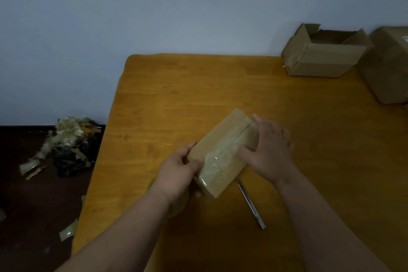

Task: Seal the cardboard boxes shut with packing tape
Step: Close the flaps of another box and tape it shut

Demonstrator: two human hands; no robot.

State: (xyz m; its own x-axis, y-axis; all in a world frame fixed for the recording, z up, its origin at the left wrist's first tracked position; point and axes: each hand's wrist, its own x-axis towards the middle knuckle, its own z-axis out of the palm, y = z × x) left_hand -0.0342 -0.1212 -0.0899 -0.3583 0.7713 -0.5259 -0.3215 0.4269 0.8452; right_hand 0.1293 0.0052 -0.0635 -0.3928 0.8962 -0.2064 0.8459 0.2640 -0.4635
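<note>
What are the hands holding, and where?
The small box. The left hand grips its near left corner; the right hand lies over its right side, fingers on the taped top.

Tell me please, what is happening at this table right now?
A person is sealing a small cardboard box on the wooden table. The left hand grips its near end, while the right hand presses clear tape flat along the top seam. A metal blade tool lies beside it. At the far corner an open box is not yet sealed.
</note>
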